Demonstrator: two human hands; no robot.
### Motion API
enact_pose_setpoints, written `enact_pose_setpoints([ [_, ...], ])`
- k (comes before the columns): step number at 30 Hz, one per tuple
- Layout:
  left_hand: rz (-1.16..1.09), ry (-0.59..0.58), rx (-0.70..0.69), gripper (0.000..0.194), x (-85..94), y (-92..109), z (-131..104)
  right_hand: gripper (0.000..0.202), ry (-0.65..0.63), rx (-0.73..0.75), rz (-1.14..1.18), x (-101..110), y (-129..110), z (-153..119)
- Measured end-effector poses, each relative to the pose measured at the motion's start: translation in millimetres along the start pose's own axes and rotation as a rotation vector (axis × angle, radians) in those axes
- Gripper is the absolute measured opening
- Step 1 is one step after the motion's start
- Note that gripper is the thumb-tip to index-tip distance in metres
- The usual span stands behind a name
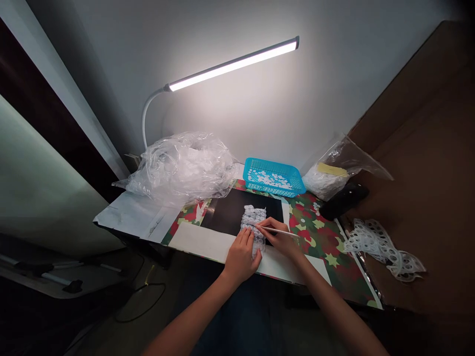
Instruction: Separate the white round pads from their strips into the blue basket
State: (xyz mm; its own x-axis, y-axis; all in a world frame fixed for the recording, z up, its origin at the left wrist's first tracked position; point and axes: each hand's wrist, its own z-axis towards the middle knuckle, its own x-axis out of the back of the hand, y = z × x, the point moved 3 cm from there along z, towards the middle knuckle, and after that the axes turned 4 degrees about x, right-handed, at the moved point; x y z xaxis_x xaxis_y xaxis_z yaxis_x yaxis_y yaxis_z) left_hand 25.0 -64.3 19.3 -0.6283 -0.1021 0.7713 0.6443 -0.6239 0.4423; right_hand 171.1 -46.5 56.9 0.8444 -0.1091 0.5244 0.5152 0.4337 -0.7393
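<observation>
A narrow sheet of small round white pieces [254,214] lies on a black mat, its near end over a pale strip. My left hand [241,252] rests on the sheet's left side, fingers stretched out and thumb apart near its lower end. Pinched pen-like in my right hand [280,239] is a thin white stick [282,231]. Its tip points left onto the rows of round pieces, close to my left fingertips. Whether the tip touches a piece is too small to tell.
Behind the black mat [228,210] stands a blue basket [300,185] with loose white discs. A large clear plastic bag [181,168] sits back left, a smaller bag [326,183] back right. Punched white scraps [384,249] lie far right. A lit lamp [237,63] hangs above.
</observation>
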Motion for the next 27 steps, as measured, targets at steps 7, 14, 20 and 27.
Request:
enact_pose_setpoints([
  [7,-0.002,0.008,0.002,0.039,0.9,0,0,0.022,-0.041,-0.017,0.106,-21,18,-2],
  [14,-0.01,0.008,0.007,0.035,2.5,1,1,0.022,-0.079,0.046,0.099,-23,19,-2],
  [20,-0.011,0.003,0.008,0.036,3.2,1,1,0.023,-0.101,0.112,0.05,-24,17,-1],
  [27,-0.005,-0.008,-0.002,0.043,1.7,-1,1,0.022,-0.127,0.19,-0.044,-26,13,-3],
])
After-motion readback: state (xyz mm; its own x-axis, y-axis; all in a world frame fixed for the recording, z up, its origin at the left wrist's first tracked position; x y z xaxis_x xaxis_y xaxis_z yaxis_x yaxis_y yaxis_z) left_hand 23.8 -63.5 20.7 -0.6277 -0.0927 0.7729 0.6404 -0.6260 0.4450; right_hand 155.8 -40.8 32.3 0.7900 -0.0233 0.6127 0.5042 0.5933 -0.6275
